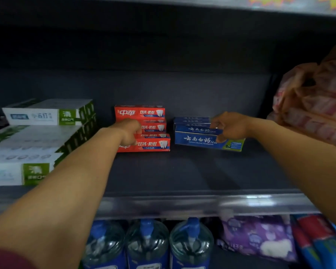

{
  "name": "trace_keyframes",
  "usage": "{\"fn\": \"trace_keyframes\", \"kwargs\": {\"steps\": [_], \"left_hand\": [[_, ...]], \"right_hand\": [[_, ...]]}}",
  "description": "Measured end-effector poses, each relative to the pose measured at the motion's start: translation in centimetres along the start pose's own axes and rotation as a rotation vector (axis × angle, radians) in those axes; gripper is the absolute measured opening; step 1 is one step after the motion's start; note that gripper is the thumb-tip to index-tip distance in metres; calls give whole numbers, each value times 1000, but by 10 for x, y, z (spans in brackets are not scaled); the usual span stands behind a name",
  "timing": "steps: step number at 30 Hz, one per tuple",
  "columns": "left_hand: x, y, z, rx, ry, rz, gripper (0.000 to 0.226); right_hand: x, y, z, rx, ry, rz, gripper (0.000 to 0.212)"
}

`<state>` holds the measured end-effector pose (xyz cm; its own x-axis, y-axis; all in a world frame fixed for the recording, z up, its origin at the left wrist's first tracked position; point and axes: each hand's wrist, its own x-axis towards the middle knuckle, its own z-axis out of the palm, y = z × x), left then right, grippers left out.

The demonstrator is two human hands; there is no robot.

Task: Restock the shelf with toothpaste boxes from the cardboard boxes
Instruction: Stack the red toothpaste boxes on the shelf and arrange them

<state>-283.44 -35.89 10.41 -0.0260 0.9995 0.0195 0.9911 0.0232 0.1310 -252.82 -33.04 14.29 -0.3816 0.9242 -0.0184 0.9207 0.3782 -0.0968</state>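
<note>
While both hands reach deep: stacks could shift.
Left hand (131, 133): curled on red toothpaste boxes (153, 145); stack may topple.
Right hand (228, 128): pinching blue toothpaste box (200, 141); overhang may slide.

The red toothpaste boxes (153, 144) read "中華" and "+50%"; the blue toothpaste box (200, 141) reads "云南白药".

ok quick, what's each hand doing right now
Left hand: fingers curled against the red toothpaste boxes; actual grip cannot be told.
Right hand: gripping the top blue toothpaste box.
</note>
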Motion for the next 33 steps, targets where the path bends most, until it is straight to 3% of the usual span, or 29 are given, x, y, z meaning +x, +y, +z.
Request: {"fn": "trace_keyframes", "kwargs": {"steps": [17,33], "left_hand": [[61,-18,24,139,159,40,29],[77,-15,34,248,246,-39,44]], "right_hand": [[36,6,9,20,24,-22,55],[65,5,26,11,7,-72,51]]}}
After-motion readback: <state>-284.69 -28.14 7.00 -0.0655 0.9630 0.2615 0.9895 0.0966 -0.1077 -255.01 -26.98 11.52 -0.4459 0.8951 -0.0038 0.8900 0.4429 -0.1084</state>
